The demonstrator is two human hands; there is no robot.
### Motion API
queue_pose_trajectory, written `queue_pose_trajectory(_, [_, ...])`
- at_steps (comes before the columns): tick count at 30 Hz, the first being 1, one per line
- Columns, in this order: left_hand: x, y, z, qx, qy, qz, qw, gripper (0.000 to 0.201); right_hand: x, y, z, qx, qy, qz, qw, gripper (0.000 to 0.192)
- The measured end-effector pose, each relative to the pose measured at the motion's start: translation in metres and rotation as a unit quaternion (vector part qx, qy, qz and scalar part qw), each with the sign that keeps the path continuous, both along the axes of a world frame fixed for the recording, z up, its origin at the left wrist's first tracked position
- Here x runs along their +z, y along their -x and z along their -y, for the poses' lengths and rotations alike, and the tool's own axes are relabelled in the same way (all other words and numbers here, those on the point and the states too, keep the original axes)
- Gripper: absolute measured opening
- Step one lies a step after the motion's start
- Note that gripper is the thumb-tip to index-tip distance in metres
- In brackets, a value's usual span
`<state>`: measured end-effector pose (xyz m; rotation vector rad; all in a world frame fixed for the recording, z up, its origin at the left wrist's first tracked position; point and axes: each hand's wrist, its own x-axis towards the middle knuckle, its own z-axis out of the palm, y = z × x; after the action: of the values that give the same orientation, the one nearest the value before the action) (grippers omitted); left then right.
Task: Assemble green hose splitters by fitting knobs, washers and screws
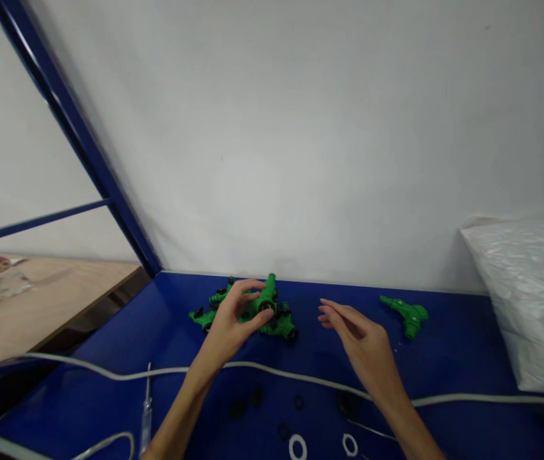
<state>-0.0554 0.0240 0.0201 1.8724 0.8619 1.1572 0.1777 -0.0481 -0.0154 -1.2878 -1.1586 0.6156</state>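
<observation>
Head view: the left hand (233, 319) lies over a heap of small green moulded-plastic fittings with black ends (272, 316), near the back edge of the glossy blue tabletop (444, 358), its fingers curled and closing on the topmost piece, though how firm the grip is cannot be made out. The right hand (355, 335) hovers just beside the heap, empty, its fingers loosely extended and close together. The fittings look light, rigid and smooth, so likely a little slippery; the thicker barrel seems a surer hold than the thin spouts. One more green fitting (408, 314) lies apart to the right, near a white plastic sack (530, 294). The heap is partly hidden by the left hand, the black and white rings (297, 446) by the lower edge are blurred, and a white cable (272, 370) crosses the table.
</observation>
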Motion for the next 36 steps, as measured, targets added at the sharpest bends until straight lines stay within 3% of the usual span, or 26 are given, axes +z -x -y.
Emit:
queue_pose_trajectory(2, [-0.003, 0.016, 0.011, -0.01, -0.057, -0.061, 0.996, 0.027, -0.001, -0.003, -0.001, -0.008, 0.013, -0.008, 1.0, 0.043])
queue_pose_trajectory(5, [-0.004, 0.025, 0.034, -0.078, -0.071, -0.181, 0.978, 0.023, -0.004, -0.003, -0.003, 0.012, 0.038, -0.004, 0.999, 0.041])
queue_pose_trajectory(9, [-0.003, 0.012, 0.054, -0.184, -0.076, -0.243, 0.949, 0.026, -0.009, 0.0, -0.003, 0.056, 0.074, 0.007, 0.996, 0.041])
queue_pose_trajectory(13, [-0.006, -0.009, 0.047, -0.219, -0.114, -0.259, 0.934, 0.032, -0.015, -0.002, -0.005, 0.087, 0.103, 0.005, 0.991, 0.05])
queue_pose_trajectory(18, [-0.011, -0.022, 0.031, -0.218, -0.141, -0.268, 0.928, 0.034, -0.023, -0.004, -0.008, 0.107, 0.122, -0.034, 0.986, 0.056])
queue_pose_trajectory(21, [-0.015, -0.02, 0.028, -0.184, -0.146, -0.278, 0.931, 0.034, -0.027, -0.001, -0.009, 0.121, 0.124, -0.052, 0.984, 0.053])
queue_pose_trajectory(27, [-0.021, -0.003, 0.023, -0.104, -0.158, -0.288, 0.939, 0.028, -0.024, 0.009, -0.006, 0.161, 0.133, -0.043, 0.977, 0.05])
queue_pose_trajectory(36, [-0.021, 0.022, 0.021, -0.077, -0.139, -0.282, 0.946, 0.018, -0.018, 0.011, -0.001, 0.19, 0.145, 0.015, 0.971, 0.037])
